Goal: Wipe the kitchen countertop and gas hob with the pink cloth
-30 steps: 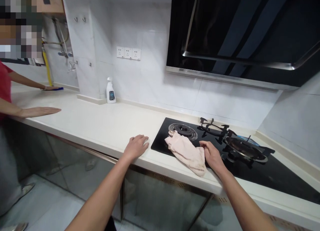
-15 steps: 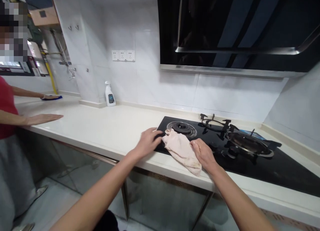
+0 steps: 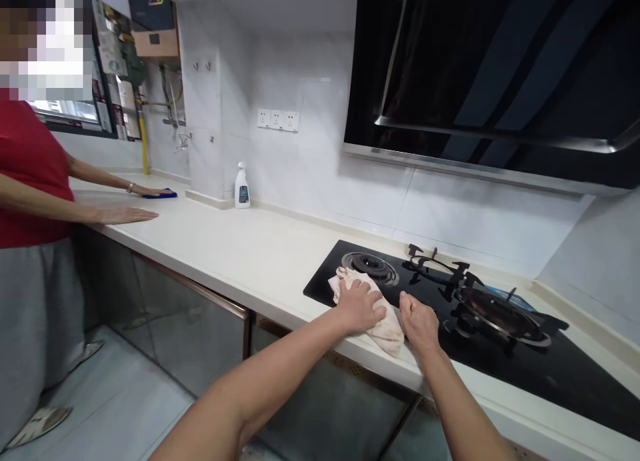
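A crumpled pale pink cloth (image 3: 393,334) lies over the front left edge of the black glass gas stove (image 3: 320,281) and onto the countertop edge. On top of it is my left hand (image 3: 361,308), its bent fingers pressed into the fabric. Just right of the cloth, my right hand (image 3: 420,321) is closed with the thumb uppermost, resting at the stove's front. Whatever its fingers may hold is hidden. Behind the cloth sits the left burner (image 3: 371,266), with no pan support on it.
Pan supports (image 3: 433,264) and a dark round burner part (image 3: 500,311) lie on the stove's right. A range hood (image 3: 480,81) hangs above. A white spray bottle (image 3: 242,186) stands by the wall. At left, a person in red (image 3: 35,168) presses a blue cloth (image 3: 163,194) on the countertop (image 3: 240,241).
My left hand has moved right from the stove's left edge onto the pink cloth. My right hand stays closed beside it. The view has turned slightly left.
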